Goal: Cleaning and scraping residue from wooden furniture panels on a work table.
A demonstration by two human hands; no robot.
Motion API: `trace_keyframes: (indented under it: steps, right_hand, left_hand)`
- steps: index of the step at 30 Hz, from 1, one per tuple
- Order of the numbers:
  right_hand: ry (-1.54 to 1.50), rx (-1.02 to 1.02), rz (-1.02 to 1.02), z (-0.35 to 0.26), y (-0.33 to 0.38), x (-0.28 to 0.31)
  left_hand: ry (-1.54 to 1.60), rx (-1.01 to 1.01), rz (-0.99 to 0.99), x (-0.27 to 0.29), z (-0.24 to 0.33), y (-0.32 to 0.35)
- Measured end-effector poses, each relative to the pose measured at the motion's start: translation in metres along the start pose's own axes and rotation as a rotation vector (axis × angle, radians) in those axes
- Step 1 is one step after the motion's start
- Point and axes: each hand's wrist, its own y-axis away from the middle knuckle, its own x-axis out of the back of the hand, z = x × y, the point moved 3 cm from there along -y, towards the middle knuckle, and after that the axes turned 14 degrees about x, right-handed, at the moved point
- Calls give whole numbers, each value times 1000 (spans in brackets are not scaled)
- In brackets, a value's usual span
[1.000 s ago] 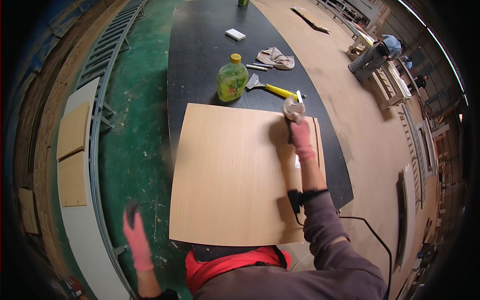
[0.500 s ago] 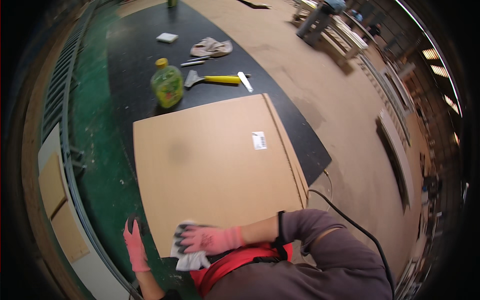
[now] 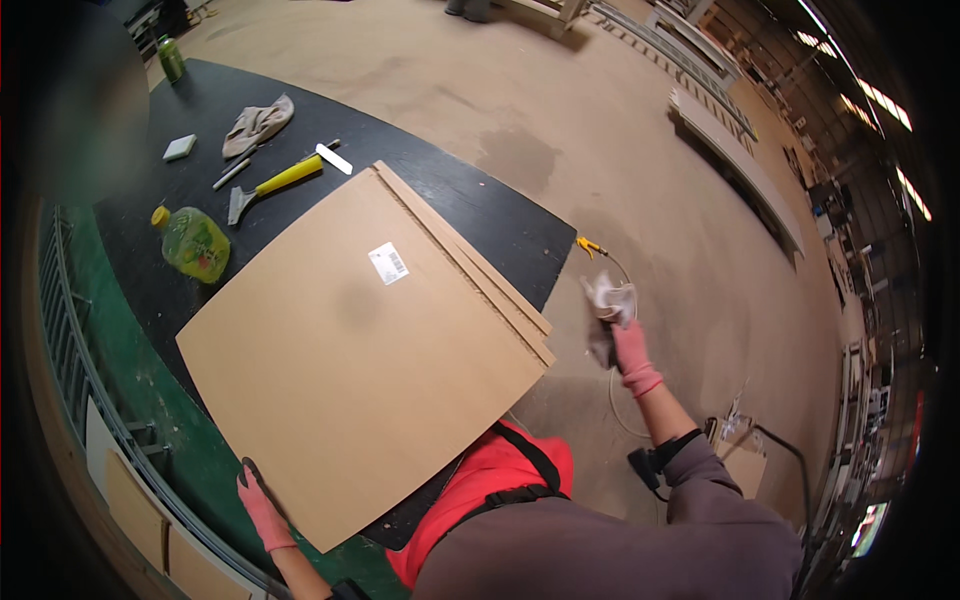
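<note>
Left hand point(image 3: 262, 508) on board edge, right hand point(image 3: 628, 345) off the table with a rag.
Yellow-green bottle point(image 3: 192, 243), yellow cap on, holds greenish liquid, lies just beyond the board's far-left corner. Tan board point(image 3: 360, 350): smooth face, small white label, stacked on a second panel on the black table point(image 3: 480, 215). Left fingers curl on its near edge; right fingers clench a white rag point(image 3: 608, 300) right of the board.

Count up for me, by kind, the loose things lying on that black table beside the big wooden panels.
Bottles: 2, a yellow-green bottle and a green bottle
Scrapers: 1, yellow-handled scraper
Rags: 1, crumpled rag
White blocks: 1, white block
White strips: 1, white strip
Total: 6
</note>
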Motion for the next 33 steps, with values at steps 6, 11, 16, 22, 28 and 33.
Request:
trace_keyframes:
  steps: [6,11,16,22,28,33]
  right_hand:
    - [-46,110,-89,-43,34,-51]
    - [155,138,-416,-71,13,-50]
    - [-395,-57,-745,-91,-38,-68]
    - [-403,-94,-530,-99,-36,-106]
    - [-581,-143,-176,-62,47,-63]
    - [-801,-379,230,-28,160,-25]
  left_hand:
    - [85,82,-198,12,-26,-31]
    - [213,64,-324,-4,37,29]
    - [301,148,-356,21,36,30]
    - [93,-218,-250,5,31,48]
    - [275,-93,-160,39,-4,38]
    - [-710,-791,215,29,58,49]
